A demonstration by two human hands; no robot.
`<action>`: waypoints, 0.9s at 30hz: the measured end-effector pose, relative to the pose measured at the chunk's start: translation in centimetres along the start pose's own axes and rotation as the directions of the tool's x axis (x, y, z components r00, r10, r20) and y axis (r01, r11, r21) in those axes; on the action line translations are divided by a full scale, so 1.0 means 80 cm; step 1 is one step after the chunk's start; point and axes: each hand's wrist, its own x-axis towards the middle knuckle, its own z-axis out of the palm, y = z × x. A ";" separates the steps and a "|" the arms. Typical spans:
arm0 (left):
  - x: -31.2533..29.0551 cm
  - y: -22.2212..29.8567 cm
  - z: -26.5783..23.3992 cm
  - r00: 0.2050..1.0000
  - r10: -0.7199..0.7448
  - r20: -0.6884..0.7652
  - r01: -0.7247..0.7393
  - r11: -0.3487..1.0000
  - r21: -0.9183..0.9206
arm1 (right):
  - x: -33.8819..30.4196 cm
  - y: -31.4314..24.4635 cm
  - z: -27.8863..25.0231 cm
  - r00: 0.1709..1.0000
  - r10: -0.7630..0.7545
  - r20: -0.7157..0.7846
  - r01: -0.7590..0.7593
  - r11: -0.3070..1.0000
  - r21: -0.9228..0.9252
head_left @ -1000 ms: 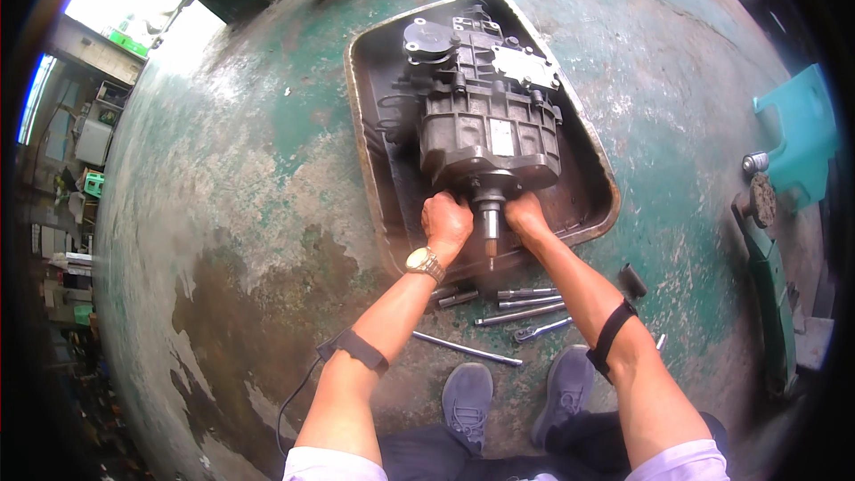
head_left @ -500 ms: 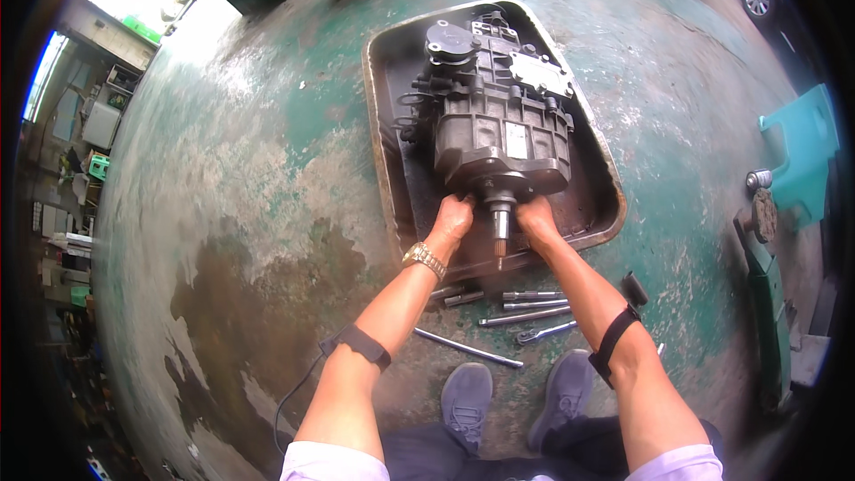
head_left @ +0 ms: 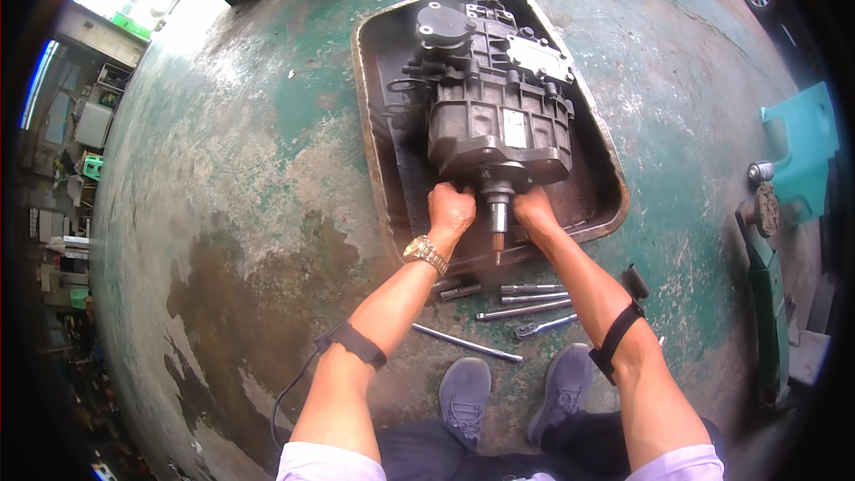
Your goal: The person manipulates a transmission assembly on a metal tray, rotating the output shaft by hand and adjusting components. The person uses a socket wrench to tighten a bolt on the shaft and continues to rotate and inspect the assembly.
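Observation:
A grey metal gearbox (head_left: 481, 120) lies lengthwise in a large dark tray (head_left: 367, 116) on the floor. Its splined input shaft (head_left: 499, 214) points toward me. My left hand (head_left: 451, 207) is closed at the housing's near end, left of the shaft, knuckles up. On the shaft's other side, my right hand (head_left: 534, 207) grips at the same lower edge, its fingers mostly hidden beneath the housing. Both arms reach straight forward over the tray's near rim.
Several chrome wrench bars (head_left: 525, 307), a ratchet (head_left: 543, 327) and dark sockets (head_left: 636, 281) lie between the tray and my shoes (head_left: 465, 396). A long bar (head_left: 468, 343) rests nearby. At right are a turquoise stool (head_left: 802, 147), a can (head_left: 760, 171) and a green floor jack (head_left: 768, 303).
The view has shifted a little, so the tray and gearbox sit slightly higher in it. Both hands stay at the gearbox's near end; the left wrist has turned slightly.

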 end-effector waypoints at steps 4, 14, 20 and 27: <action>0.002 -0.002 0.009 0.999 0.048 -0.014 -0.042 0.953 0.300 | 0.020 0.031 0.009 0.989 -0.143 -0.045 0.146 0.986 0.086; 0.010 -0.023 0.010 0.998 -0.035 0.050 0.038 0.997 -0.067 | 0.115 0.135 0.039 0.753 -0.594 0.283 0.526 0.286 -0.801; 0.008 -0.031 0.014 0.981 0.191 0.035 -0.176 0.950 -0.259 | 0.052 0.078 0.018 0.977 -0.203 -0.060 0.189 0.966 -0.178; 0.001 -0.005 -0.003 0.997 -0.008 0.081 0.023 0.983 -0.183 | 0.052 0.056 0.014 0.999 -0.022 -0.035 0.020 0.998 -0.054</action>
